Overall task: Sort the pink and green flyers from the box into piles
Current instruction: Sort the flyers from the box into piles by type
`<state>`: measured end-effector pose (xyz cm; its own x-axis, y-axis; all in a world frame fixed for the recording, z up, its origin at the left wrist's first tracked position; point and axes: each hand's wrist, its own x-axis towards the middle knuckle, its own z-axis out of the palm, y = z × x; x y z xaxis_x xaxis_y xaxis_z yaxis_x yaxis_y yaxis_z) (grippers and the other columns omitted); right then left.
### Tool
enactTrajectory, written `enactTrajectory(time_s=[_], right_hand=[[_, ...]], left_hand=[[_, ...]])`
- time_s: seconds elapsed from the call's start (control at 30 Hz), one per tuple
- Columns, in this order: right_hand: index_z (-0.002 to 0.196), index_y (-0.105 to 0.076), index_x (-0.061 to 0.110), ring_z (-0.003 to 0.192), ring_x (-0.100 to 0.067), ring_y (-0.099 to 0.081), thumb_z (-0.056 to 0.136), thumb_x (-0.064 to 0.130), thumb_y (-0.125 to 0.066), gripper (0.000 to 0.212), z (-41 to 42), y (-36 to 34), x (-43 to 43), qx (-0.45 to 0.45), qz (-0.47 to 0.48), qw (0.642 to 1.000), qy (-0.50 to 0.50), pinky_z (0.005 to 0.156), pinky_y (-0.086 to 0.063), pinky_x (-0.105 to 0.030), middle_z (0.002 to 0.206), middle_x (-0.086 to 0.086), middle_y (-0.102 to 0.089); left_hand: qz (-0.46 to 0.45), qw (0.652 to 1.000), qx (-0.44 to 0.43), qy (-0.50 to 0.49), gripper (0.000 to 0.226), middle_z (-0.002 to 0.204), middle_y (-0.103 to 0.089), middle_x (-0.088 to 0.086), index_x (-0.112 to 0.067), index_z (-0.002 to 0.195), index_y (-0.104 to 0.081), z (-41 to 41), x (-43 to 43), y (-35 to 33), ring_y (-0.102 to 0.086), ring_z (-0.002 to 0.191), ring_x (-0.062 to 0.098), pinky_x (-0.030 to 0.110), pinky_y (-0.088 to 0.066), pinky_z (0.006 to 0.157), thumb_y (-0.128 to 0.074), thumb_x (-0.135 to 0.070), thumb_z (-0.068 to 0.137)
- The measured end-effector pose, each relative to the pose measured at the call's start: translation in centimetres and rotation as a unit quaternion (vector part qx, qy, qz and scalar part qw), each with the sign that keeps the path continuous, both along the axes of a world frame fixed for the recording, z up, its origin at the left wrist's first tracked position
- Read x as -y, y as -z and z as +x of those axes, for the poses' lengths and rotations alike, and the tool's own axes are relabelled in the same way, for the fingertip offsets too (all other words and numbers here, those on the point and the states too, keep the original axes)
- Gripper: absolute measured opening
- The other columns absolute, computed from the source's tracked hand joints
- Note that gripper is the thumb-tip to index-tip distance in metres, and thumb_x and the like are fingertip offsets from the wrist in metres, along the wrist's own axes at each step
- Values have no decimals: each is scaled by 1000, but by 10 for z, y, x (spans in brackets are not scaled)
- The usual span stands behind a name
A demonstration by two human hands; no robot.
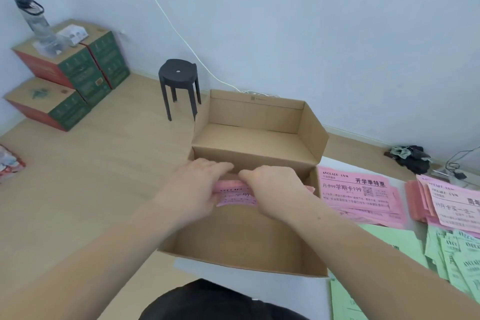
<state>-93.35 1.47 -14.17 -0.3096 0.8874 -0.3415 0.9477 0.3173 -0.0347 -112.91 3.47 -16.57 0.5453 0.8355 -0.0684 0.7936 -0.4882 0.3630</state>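
The left hand (193, 186) and right hand (271, 184) sit side by side inside the open cardboard box (233, 234). Both curl their fingers onto a bundle of pink flyers (233, 195) held between them. A cardboard cross-wall rises just beyond the knuckles. Right of the right hand, the nearer pink pile (361, 197) reads "开学季特惠" and "学期卡199". Green flyers (459, 262) lie beside the right forearm. Far beyond the left hand stands a black stool (179, 78).
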Motion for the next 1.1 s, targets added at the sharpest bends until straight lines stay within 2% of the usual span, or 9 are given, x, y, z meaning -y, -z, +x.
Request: enactTrajectory(time_s=[0.07,0.17,0.3,0.43,0.63,0.77,0.83,1.0,1.1], right_hand=[[115,-50,29,100,-28,-63,93,15,-59,27,-3,18,0,-24,-33,999,16,69,-45,-38,106,1,-63],[106,-54,29,105,-25,-63,93,27,-61,15,17,36,4,-30,-72,994,78,75,-51,-36,110,4,-66],[96,-47,27,103,-28,-65,93,29,-62,16,45,45,10,24,-82,990,111,72,-48,-34,111,1,-65],[101,-56,22,97,-25,-64,92,26,-66,14,57,47,6,-46,-116,977,173,80,-55,-36,112,-1,-66],[77,-47,24,87,-27,-63,90,26,-66,24,48,57,9,-89,-98,975,178,72,-54,-36,95,-3,-64],[85,-50,21,94,-28,-62,88,25,-64,15,49,55,11,-78,-83,978,172,76,-54,-37,96,-2,-60],[93,-47,23,100,-30,-63,91,29,-62,17,54,53,10,-47,-76,982,167,78,-53,-37,104,-3,-60],[99,-42,21,102,-31,-61,94,30,-62,22,48,53,13,-86,-81,979,166,83,-53,-40,110,-5,-60],[105,-43,23,110,-33,-60,96,29,-59,19,44,56,18,-100,-69,980,155,89,-52,-43,114,-4,-58]], left_hand=[[-36,990,-136,-4,28,116,-66,-4,-32,121,-58,2,5,4,-61,114,24,36,-48,84,-55,-20,96],[-64,974,-218,1,23,113,-63,2,-28,115,-54,8,11,10,-63,109,28,34,-40,72,-50,-13,97],[-84,973,-214,-8,17,117,-63,4,-25,113,-53,11,-1,13,-64,110,29,36,-46,77,-54,-20,97],[-121,972,-200,8,12,113,-65,4,-27,97,-47,12,-9,8,-63,110,28,35,-52,85,-59,-26,95],[-147,975,-163,17,25,73,-50,-9,-32,74,-46,13,-10,12,-54,82,23,30,-47,68,-63,-27,91],[-145,971,-188,28,4,89,-61,-7,-29,96,-60,12,-9,13,-63,95,26,33,-52,74,-62,-31,93],[-140,968,-205,20,15,107,-66,2,-24,109,-60,10,-9,14,-65,105,28,35,-53,80,-60,-30,95],[-130,973,-189,-6,9,111,-66,3,-25,98,-46,15,1,23,-64,105,29,36,-46,71,-54,-30,95],[-111,974,-199,-5,14,112,-64,0,-28,112,-49,19,12,31,-64,108,27,35,-43,69,-50,-28,98]])
